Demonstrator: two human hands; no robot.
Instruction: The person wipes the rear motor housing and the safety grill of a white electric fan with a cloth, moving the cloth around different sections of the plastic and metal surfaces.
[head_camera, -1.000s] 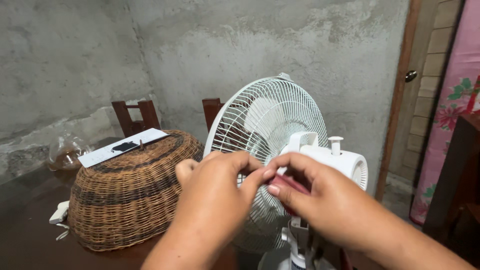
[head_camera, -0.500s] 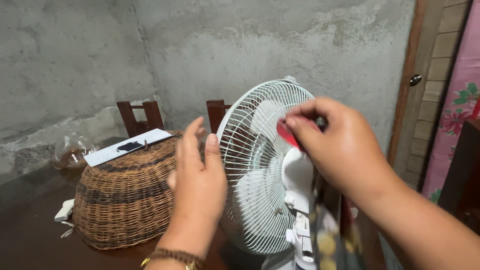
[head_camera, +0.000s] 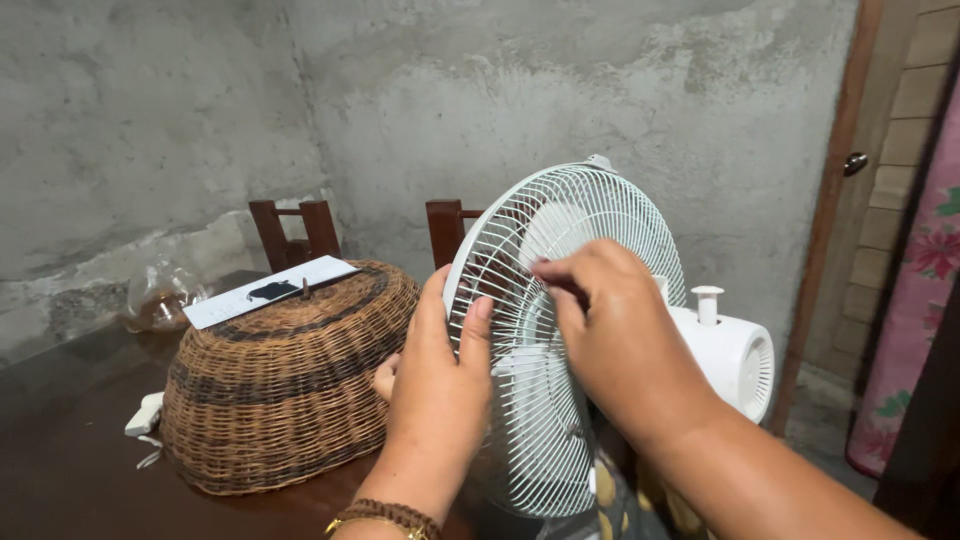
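A white table fan stands on the dark table, its wire grille (head_camera: 590, 215) turned towards the left and its motor housing (head_camera: 735, 350) behind on the right. My left hand (head_camera: 440, 370), with a beaded bracelet on the wrist, grips the near rim of the grille with the fingers laid over the wires. My right hand (head_camera: 610, 340) is pinched against the middle of the grille on a small dark red thing (head_camera: 577, 292) that my fingers mostly hide.
An upturned wicker basket (head_camera: 290, 380) with a white paper (head_camera: 270, 290) on top sits left of the fan on the brown table (head_camera: 60, 460). Behind are two wooden chair backs (head_camera: 295, 230), a clear bag (head_camera: 160, 300), a concrete wall, a door knob (head_camera: 853, 163) and a pink floral curtain (head_camera: 920, 300).
The fan has been turned, so its grille faces more to the left. My right hand moved from the motor housing to the grille with the red thing. My left hand opened, then took the rim.
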